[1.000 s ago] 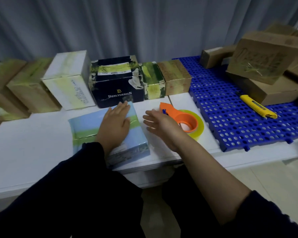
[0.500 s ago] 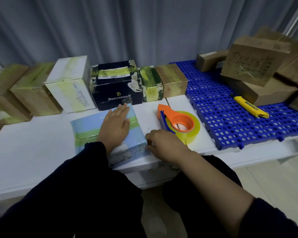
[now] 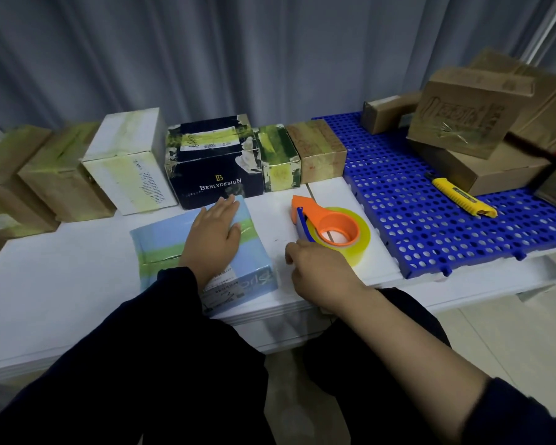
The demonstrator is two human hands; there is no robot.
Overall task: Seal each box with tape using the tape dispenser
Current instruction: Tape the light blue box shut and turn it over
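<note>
So my left hand (image 3: pixel 214 234) was lying flat, fingers straight, on top of the light blue box (image 3: pixel 162 236) in the middle of the frame, palm down over the greenish tape strip (image 3: pixel 159 254) that ran across its lid. The box sat on the white table (image 3: pixel 61 268), its far corner just about touching the black Benlydesign box (image 3: pixel 212 168) behind it.

My right hand (image 3: pixel 318 271) was just right of the box with fingers curled, knuckles right up against the near edge of the orange tape dispenser (image 3: pixel 331 224). Honestly couldn't tell if I'd actually got hold of it or the tape, the fingertips were hidden. The dispenser lay on its side on the table, right of centre.

Along the back: a white box (image 3: pixel 126 155), then the black one, a green box (image 3: pixel 278 159) and a brown cardboard box (image 3: pixel 318 149), all taped. On the right, a blue perforated mat (image 3: pixel 430 232) with a yellow utility knife (image 3: pixel 459 197) and stacked cardboard boxes (image 3: pixel 469 114) in the upper right
</note>
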